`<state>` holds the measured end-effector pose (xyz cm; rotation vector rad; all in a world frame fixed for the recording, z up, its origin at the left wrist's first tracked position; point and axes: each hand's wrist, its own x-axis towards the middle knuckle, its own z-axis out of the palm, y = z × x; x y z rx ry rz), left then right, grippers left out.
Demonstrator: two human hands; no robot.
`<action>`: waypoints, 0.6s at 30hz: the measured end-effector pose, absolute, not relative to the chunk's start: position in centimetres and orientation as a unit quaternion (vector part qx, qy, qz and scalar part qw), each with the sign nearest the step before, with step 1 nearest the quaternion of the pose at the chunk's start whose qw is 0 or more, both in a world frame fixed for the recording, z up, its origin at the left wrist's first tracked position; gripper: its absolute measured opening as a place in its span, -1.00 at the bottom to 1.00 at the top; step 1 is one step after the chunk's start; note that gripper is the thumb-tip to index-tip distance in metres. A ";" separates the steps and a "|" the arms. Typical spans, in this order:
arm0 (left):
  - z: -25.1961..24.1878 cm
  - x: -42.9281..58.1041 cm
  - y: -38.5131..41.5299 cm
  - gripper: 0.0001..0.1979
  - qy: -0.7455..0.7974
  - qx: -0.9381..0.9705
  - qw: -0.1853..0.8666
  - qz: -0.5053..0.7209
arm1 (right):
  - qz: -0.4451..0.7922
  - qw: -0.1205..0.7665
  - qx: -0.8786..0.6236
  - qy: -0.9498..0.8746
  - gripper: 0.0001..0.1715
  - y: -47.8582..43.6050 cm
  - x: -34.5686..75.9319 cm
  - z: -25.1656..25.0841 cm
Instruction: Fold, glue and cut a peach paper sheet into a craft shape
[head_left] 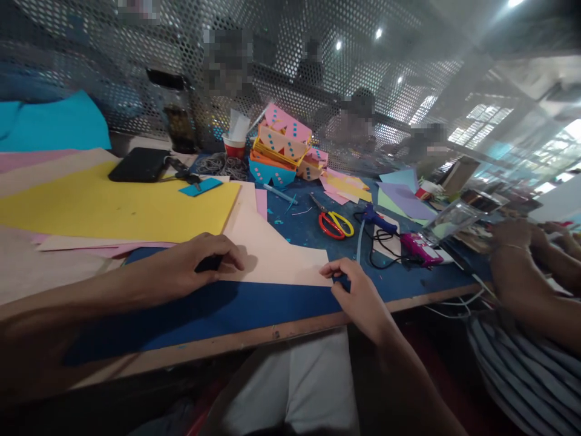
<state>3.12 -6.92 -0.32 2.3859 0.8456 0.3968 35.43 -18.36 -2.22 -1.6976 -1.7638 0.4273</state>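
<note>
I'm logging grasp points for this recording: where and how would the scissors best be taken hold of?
Probably by the red and yellow handle loops of the scissors, with the right hand coming from the near side. They lie flat on the blue tabletop, loops nearer the person, blades pointing away; the right hand is the closer one.
</note>
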 end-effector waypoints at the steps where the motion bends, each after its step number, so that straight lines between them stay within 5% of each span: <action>1: -0.2 3.1 -6.8 -0.76 0.311 0.892 0.296 0.141 | 0.164 0.318 -0.649 -0.672 -0.54 -18.4 35.5 -2.2; 10: -0.8 2.7 -6.4 -0.69 0.293 0.899 0.291 0.145 | 0.153 0.334 -0.638 -0.677 -0.55 -18.5 35.5 -2.0; 14: -0.6 4.0 -7.4 -0.81 0.332 0.901 0.218 0.173 | 0.067 0.360 -0.628 -0.687 -0.60 -18.3 32.6 -1.4; 18: 0.1 5.9 -8.8 -0.79 0.350 0.918 0.108 0.151 | 0.115 0.351 -0.584 -0.722 -0.79 -17.0 28.9 -1.2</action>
